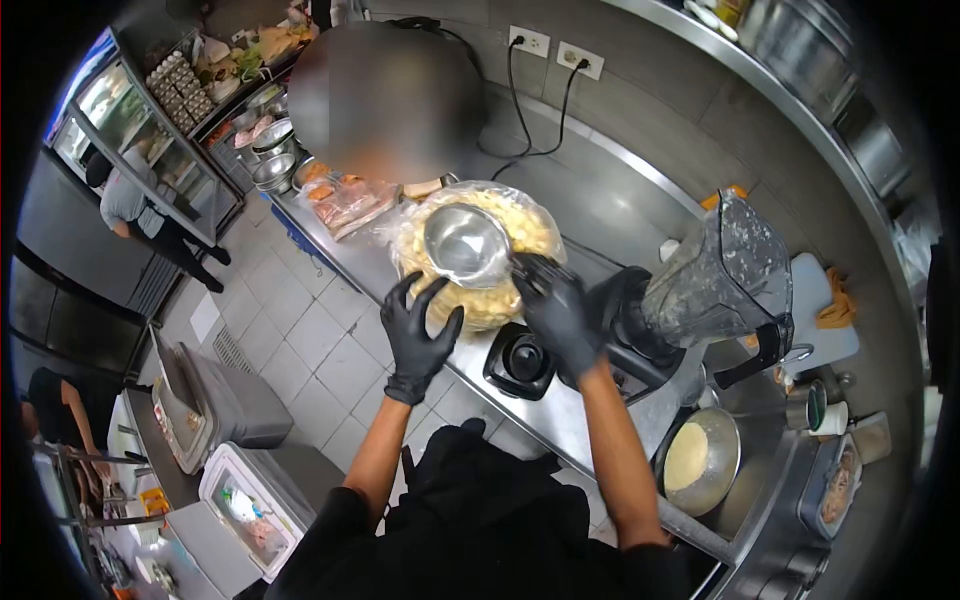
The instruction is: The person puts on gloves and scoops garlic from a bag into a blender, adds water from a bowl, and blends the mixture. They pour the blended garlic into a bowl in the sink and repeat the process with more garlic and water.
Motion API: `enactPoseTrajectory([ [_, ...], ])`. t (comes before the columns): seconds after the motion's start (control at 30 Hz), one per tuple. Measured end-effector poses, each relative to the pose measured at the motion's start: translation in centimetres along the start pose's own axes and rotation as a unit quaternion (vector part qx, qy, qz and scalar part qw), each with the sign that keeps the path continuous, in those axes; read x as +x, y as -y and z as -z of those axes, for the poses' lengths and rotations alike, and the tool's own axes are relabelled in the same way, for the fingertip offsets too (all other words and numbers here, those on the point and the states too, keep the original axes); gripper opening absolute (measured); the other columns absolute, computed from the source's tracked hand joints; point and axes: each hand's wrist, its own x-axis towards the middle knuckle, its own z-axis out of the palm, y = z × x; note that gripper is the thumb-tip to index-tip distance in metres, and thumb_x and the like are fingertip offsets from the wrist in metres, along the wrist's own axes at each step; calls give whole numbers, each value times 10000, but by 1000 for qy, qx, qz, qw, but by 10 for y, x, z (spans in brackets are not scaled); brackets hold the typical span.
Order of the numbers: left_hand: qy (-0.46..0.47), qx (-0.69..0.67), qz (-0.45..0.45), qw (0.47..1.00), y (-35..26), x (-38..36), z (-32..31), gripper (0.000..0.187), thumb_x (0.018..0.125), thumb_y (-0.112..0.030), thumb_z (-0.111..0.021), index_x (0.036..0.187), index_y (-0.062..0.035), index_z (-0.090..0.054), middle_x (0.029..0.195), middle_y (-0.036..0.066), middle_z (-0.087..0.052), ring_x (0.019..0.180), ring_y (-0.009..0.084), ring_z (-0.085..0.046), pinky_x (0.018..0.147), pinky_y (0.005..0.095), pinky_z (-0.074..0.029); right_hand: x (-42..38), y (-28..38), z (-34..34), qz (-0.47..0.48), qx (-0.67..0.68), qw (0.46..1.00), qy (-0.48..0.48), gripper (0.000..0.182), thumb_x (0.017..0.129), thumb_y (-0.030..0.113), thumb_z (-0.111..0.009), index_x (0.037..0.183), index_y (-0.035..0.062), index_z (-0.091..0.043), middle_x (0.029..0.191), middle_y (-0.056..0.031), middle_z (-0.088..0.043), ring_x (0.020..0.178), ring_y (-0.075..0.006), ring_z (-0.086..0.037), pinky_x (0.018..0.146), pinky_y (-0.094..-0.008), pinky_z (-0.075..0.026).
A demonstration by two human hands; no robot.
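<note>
A large clear plastic bag (535,215) full of pale yellow chunks rests on the steel counter. On top of it sits a round metal bowl (466,242), with nothing plainly visible inside. My left hand (415,335), in a black glove, is open at the bag's near left side, its fingers spread and thumb apart. My right hand (562,310), also gloved in black, is at the bag's right edge beside the bowl. Its fingers reach toward the bag, slightly blurred, and I see nothing held in them. Below it stands a black blender base (521,360).
At right is a blender with a smeared clear jug (725,270). Nearer, a metal bowl (735,450) holds a pale yellow mixture. Wrapped meat (350,205) lies beyond the bag. Lidded bins and an open cooler (215,490) stand left; a person (150,200) is by the fridge.
</note>
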Motion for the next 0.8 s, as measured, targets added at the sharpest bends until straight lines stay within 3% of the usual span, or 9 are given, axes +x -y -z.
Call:
enactPoseTrajectory([
  [0.1,52,77,-11,996,23,35,6,420,659,-208,-738,1065,-206,-628,1336,167,-388,1219,375,-331,987,481,-250,86,0,-48,-86,-264,941,195,390,765,81,-570,1142,-17,-555,1123,-241,-575,1073,-352,-543,920,-398,-423],
  [0.17,57,69,-43,995,42,40,1,375,653,-200,-737,1015,-211,-640,1352,164,-380,1229,385,-314,992,492,-233,116,-73,-78,154,-344,922,90,558,715,103,-617,1244,-1,-472,1238,-242,-501,1144,-352,-491,977,-399,-384],
  [0.2,64,69,-75,993,51,43,1,330,647,-193,-735,965,-216,-652,1367,161,-372,1240,396,-297,997,502,-217,125,-70,-72,156,-344,915,140,693,681,107,-635,1321,28,-383,1321,-224,-427,1201,-348,-438,1021,-393,-343],
  [0.33,42,14,-64,997,56,36,4,247,657,-146,-716,884,-232,-673,1311,74,-458,1218,332,-351,967,468,-252,142,-61,-66,35,-321,925,198,481,684,387,-698,1024,56,-624,899,-241,-627,866,-367,-615,785,-441,-478],
  [0.37,37,12,-60,997,59,33,2,247,657,-146,-716,884,-232,-673,1311,74,-458,1218,332,-351,967,468,-252,147,-60,-63,13,-337,906,257,553,679,405,-708,1085,44,-603,995,-239,-616,938,-363,-600,830,-417,-469],
  [0.57,-50,-99,42,993,70,33,-11,277,697,-140,-725,967,-133,-664,1244,154,-475,1183,326,-403,980,425,-298,146,-72,-19,-64,-275,953,113,514,800,220,-574,1264,26,-465,1053,-238,-606,942,-368,-598,812,-407,-484],
  [0.7,-150,-168,138,964,72,5,-42,642,779,-243,-682,1302,-21,-382,1367,260,-270,1275,397,-274,1042,464,-229,134,-28,-2,-40,-432,896,100,483,853,129,-468,1314,7,-387,1184,-217,-544,848,-369,-618,729,-411,-503],
  [0.77,-134,-205,184,952,69,-17,-64,756,792,-283,-665,1361,5,-258,1402,278,-185,1312,404,-192,1071,474,-168,126,-53,-12,111,-386,916,0,622,800,40,-476,1385,89,-271,956,-167,-643,729,-357,-624,617,-443,-495],
  [0.8,-110,-199,188,955,63,-23,-70,723,829,-214,-609,1375,34,-206,1422,246,-158,1344,365,-142,1095,434,-124,121,-50,-15,75,-370,926,16,688,770,-15,-451,1403,178,-264,1169,-130,-578,734,-346,-629,632,-432,-510],
])
